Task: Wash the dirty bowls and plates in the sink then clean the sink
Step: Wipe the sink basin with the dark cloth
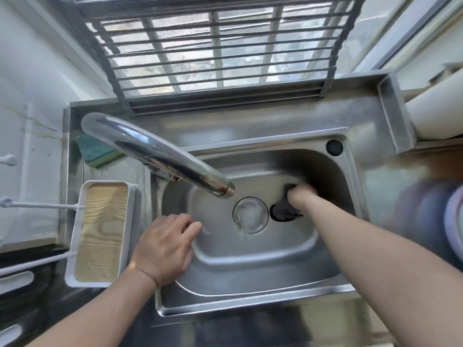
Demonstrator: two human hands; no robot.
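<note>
While the right hand (300, 194) reaches deep into the steel sink (250, 279), its fingers are curled round a dark cloth-like object (283, 211) at the right side of the basin floor; the exact nature of that object cannot be told, as the area is blurred. The dark object lies just beside the round drain (250, 214), to the drain's right. The left hand (165, 249) rests on the left inner slope of the basin, fingers loosely bent and lying on the metal, holding nothing. No bowls or plates show inside the basin.

A chrome faucet (155, 154) arches from the upper left and ends above the basin, close to the drain. Whether water runs from it cannot be told. A green and yellow sponge (96, 152) lies on the bench (275, 123) behind the faucet, at the left rear corner. A white tray with a wood-grain bottom (102, 231) stands to the left of the sink, touching its rim. A dark round plug (334, 147) sits in the sink's right rear corner deck. A slatted metal rack (220, 58) stands against the window behind the bench. A white roll (436, 116) lies on the raised ledge to the right.
</note>
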